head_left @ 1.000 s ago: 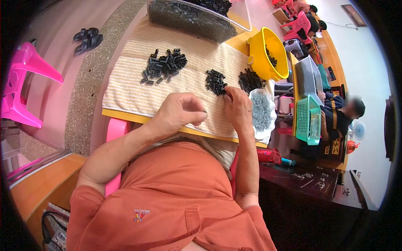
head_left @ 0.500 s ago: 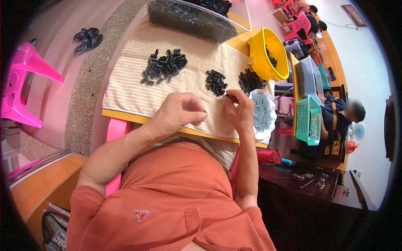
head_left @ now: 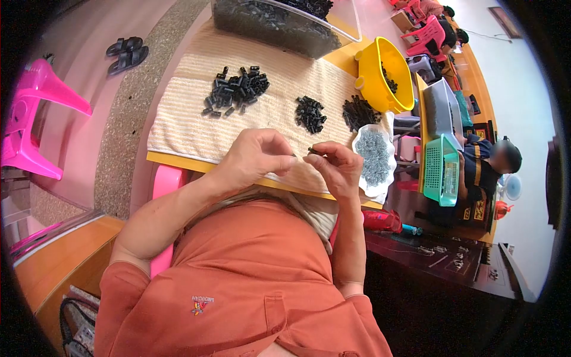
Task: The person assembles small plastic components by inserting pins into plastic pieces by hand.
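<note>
My left hand [head_left: 262, 153] is above the towel's front edge, thumb and fingers pinched together; what they hold, if anything, is too small to name. Just to its right, my right hand [head_left: 338, 168] grips a small black piece [head_left: 313, 151] between thumb and fingers. Beyond the hands on the striped towel [head_left: 184, 119] lie a larger pile of black tubular pieces [head_left: 235, 89], a small pile of black pieces [head_left: 310, 114] and a pile of longer black pieces [head_left: 359, 113]. A white scalloped dish [head_left: 389, 163] with small clear pieces stands beside my right hand.
A clear bin [head_left: 279, 30] of black parts stands at the back, beside a yellow tub [head_left: 372, 83]. To the right are a grey bin [head_left: 437, 110], a green basket [head_left: 434, 169] and a seated person [head_left: 480, 166]. A pink stool [head_left: 41, 119] stands left.
My right hand has moved from the small black pile back toward my left hand, carrying a small black piece. The view has shifted slightly.
</note>
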{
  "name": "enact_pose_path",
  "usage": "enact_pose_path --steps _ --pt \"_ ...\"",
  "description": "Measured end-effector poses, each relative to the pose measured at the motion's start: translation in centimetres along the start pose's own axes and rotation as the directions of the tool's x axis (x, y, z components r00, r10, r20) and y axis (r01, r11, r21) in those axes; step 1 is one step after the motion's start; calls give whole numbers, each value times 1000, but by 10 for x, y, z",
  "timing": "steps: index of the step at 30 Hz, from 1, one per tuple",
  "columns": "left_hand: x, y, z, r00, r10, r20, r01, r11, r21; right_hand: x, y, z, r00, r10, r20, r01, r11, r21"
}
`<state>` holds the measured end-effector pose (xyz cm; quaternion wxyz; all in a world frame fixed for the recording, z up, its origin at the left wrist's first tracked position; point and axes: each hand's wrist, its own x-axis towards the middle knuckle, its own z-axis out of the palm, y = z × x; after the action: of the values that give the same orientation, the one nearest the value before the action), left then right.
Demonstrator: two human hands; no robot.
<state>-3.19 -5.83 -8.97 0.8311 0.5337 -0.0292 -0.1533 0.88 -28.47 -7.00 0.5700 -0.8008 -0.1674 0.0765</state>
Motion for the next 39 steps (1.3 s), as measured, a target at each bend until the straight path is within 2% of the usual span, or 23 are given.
enact_pose_path --steps 7,13,22,25,28,31,34,37,39 --pt "-1 2 3 1000 -8 -17 7 999 -50 -5 -6 8 996 -51 75 42 991 124" --pt "0 -2 0 999 -19 30 20 999 -46 -5 -7 10 982 -145 118 140 989 52" --pt "-1 0 1 996 -34 81 42 995 -91 -5 -18 8 976 -148 159 152 988 -12" --pt "-2 0 1 993 -49 109 61 992 -113 -2 -18 1 953 -189 239 212 974 -78" --pt "-2 2 1 991 -66 117 77 993 -91 1 -24 -5 940 -96 327 123 991 -61" --pt "-3 5 -1 983 -78 168 87 995 -43 1 -27 -5 922 -23 386 -3 998 66" --pt "-5 8 0 980 -96 172 100 995 -16 2 -30 -5 886 147 440 -189 981 52" --pt "-3 3 -2 980 -68 185 80 995 -62 1 -28 -2 896 140 421 -241 950 198" --pt "-1 3 -2 984 -70 163 82 995 -65 -1 -18 -3 925 77 372 -131 984 123"
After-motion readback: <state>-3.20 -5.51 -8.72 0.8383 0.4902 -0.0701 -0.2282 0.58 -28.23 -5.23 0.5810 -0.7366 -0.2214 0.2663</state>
